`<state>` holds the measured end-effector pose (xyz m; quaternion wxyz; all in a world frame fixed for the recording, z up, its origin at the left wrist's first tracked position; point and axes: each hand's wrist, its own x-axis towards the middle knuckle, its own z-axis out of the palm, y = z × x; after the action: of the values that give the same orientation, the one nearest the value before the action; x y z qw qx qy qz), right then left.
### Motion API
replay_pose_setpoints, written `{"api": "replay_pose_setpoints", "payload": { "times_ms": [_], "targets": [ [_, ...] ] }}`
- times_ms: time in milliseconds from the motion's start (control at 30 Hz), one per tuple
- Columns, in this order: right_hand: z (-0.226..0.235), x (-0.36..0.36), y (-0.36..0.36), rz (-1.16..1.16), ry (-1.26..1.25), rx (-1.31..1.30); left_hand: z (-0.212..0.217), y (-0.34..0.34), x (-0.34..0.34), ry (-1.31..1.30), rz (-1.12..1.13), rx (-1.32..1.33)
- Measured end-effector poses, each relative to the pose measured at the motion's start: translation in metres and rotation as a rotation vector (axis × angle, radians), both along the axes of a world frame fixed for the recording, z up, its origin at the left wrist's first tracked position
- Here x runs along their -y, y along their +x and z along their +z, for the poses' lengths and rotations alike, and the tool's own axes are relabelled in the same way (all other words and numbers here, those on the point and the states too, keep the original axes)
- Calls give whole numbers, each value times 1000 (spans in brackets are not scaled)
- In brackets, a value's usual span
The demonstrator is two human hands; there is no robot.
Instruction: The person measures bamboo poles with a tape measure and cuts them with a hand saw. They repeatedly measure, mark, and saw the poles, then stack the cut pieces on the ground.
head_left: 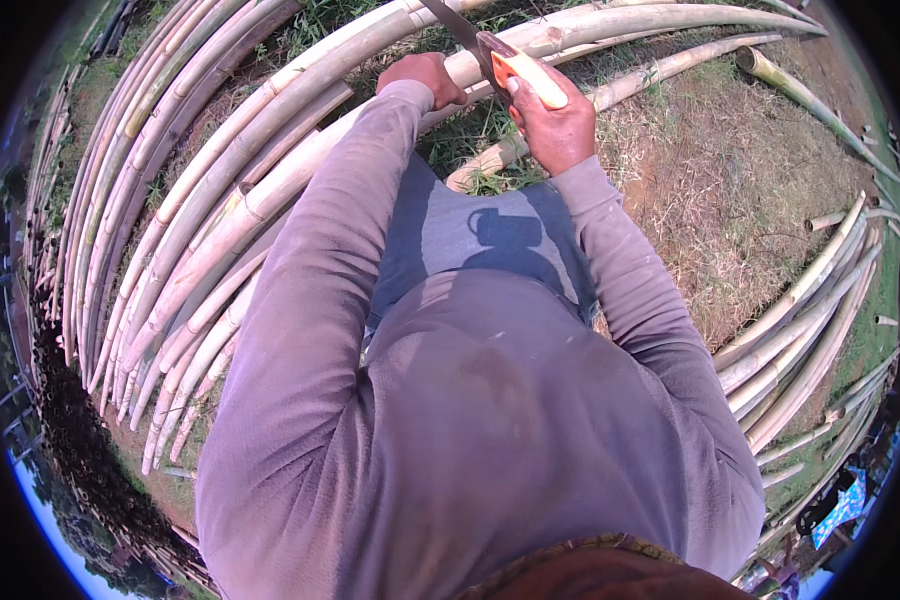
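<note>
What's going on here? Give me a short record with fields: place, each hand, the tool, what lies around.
Place: outdoors, grass and dry ground
Left hand: resting on a bamboo pole
Right hand: fingers closed on a saw handle, orange
Tool: saw blade reaching up toward the poles
Around: many long pale bamboo poles, a pile on the left, another on the right

My saw [448, 22] blade ran off the top edge; my own chest hid the ground beneath me.

Orange saw handle [532, 78], pale yellow-green bamboo poles [220, 190] (mauve sleeves [300, 300]), brown-green grass [760, 170].
</note>
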<state>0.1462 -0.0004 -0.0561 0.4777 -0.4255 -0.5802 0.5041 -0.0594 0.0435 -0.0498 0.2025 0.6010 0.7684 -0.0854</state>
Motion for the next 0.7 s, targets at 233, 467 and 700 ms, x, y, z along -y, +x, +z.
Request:
{"api": "replay_pose_setpoints", "payload": {
  "times_ms": [233,467,700],
  "targets": [
    [-12,176,134,74,32,-57,8,-22,19,-71,36,33],
    [-8,18,15,-48,46,-9,-6,5,2,41,-6,-56],
    [-7,166,119,5,-93,-174,-1,-15,16,1,12,-24]
  ]
}}
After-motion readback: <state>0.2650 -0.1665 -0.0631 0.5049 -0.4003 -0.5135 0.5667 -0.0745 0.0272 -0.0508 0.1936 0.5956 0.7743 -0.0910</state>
